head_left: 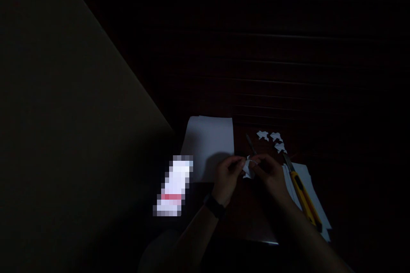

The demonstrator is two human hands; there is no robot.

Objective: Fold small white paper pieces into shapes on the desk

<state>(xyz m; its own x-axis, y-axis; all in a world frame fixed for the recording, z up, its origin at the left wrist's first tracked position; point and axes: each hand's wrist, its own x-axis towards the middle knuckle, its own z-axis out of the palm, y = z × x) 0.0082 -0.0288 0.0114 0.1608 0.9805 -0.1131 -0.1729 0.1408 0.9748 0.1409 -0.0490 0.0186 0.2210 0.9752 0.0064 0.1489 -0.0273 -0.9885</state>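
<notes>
Between my two hands is a small folded piece of white paper (pixel 247 169), held above the dark table. My left hand (pixel 226 175), with a dark band on its wrist, pinches the paper's left side. On the other side, the fingers of my right hand (pixel 270 173) are closed on its upper right edge. Just beyond my fingers lies a thin dark pen-like tool (pixel 250 143), its near end hidden. Three small folded white paper shapes (pixel 262 135) rest farther back to the right.
White paper sheets (pixel 209 140) lie at the back left. A yellow utility knife (pixel 304 198), blade out, lies over more white sheets (pixel 320 204) beside my right forearm. A bright, pixelated screen (pixel 174 185) glows left of my left hand. A wall (pixel 80 94) rises at the left.
</notes>
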